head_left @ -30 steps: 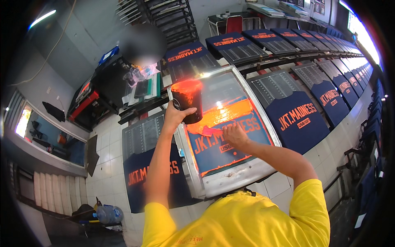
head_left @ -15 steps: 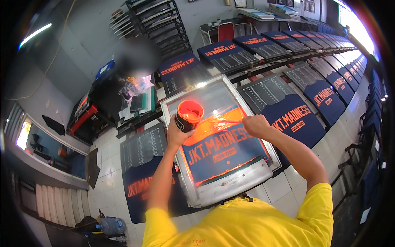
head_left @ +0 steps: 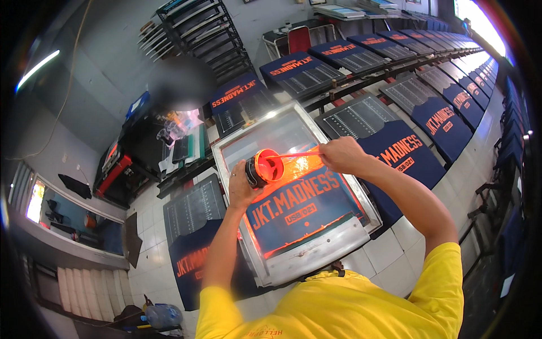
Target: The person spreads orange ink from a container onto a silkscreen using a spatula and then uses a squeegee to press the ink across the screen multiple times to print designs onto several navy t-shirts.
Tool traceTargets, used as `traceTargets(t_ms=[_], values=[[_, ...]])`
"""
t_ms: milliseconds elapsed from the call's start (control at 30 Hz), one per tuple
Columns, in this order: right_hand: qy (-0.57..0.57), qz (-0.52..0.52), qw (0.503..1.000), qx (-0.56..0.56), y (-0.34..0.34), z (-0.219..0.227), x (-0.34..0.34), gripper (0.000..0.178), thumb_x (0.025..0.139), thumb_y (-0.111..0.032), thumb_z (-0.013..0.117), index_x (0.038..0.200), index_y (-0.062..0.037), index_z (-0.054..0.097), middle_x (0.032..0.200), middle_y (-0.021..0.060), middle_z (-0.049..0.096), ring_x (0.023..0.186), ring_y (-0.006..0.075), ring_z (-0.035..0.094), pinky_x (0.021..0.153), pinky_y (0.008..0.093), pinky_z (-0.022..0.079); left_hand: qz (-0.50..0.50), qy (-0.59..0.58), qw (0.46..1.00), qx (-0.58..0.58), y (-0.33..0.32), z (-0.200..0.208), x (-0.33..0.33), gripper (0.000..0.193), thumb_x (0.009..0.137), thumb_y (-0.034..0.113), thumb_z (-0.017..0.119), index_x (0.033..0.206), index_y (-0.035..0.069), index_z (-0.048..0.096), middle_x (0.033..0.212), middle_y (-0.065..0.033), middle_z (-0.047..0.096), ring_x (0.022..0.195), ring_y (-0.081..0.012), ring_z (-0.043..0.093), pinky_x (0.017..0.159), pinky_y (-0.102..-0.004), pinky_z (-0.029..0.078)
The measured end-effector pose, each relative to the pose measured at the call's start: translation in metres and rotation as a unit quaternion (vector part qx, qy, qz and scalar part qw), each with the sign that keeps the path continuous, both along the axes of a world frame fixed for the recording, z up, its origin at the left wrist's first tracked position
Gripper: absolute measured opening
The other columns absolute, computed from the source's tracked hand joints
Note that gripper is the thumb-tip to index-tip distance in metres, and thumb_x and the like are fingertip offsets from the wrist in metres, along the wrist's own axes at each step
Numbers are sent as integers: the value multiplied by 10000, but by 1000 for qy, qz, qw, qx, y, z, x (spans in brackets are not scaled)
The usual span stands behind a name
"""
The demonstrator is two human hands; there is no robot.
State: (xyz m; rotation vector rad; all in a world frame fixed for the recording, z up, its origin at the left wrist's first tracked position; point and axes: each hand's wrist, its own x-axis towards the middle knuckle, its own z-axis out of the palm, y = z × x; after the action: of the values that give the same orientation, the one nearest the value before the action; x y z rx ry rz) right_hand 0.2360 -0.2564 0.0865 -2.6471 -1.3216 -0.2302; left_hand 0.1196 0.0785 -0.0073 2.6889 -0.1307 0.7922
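Observation:
My left hand (head_left: 243, 189) is closed around a black tub (head_left: 256, 174) with an orange-coated rim, tipped sideways so its mouth faces right. Bright orange ink coats its inside. In my right hand (head_left: 344, 155) is a thin orange-coated stirring stick (head_left: 298, 154), its far end at the tub's mouth. Below both hands lies a metal-framed printing screen (head_left: 322, 247), with wet orange ink (head_left: 302, 168) spread across the middle of its mesh. Orange lettering shows through the mesh nearer to me.
Dark blue shirt panels with orange prints (head_left: 403, 150) lie on boards in two long rows toward the far right. Another printed panel (head_left: 212, 257) lies left of the screen. A blurred person (head_left: 183, 85) is at the far left, near a dark rack (head_left: 206, 34).
The tub has gone from nearly upright to tipped over toward the right. My right hand has risen slightly, with the stick now at the tub's mouth. The whole view has shifted a little.

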Motion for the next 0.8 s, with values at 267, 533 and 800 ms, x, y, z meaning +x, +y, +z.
traceTargets(t_ms=[267, 533, 800], values=[[108, 21, 993, -37, 33, -31, -7, 325, 896, -255, 507, 774, -17, 692, 740, 190, 681, 652, 373, 675, 605, 474, 538, -56, -82, 994, 49, 1, -9, 0, 1052, 540, 196, 931, 1402, 17, 357, 1378, -222, 483, 1297, -439, 453, 1101, -481, 390], [621, -12, 783, 24, 36, -36, -10, 267, 880, -210, 481, 787, -16, 639, 521, 30, 482, 406, 126, 418, 377, 318, 306, -70, -120, 987, 83, 5, -4, -9, 1090, 572, 277, 929, 1440, 19, 321, 1436, -209, 437, 1341, -439, 414, 1130, -515, 365], [848, -4, 499, 179, 36, -66, -47, 297, 1013, -243, 423, 821, -49, 542, 458, -47, 303, 342, 64, 258, 325, 249, 203, -53, -122, 988, 85, 5, 1, -15, 1079, 618, 376, 900, 1446, 8, 314, 1427, -219, 433, 1335, -449, 411, 1126, -516, 366]])
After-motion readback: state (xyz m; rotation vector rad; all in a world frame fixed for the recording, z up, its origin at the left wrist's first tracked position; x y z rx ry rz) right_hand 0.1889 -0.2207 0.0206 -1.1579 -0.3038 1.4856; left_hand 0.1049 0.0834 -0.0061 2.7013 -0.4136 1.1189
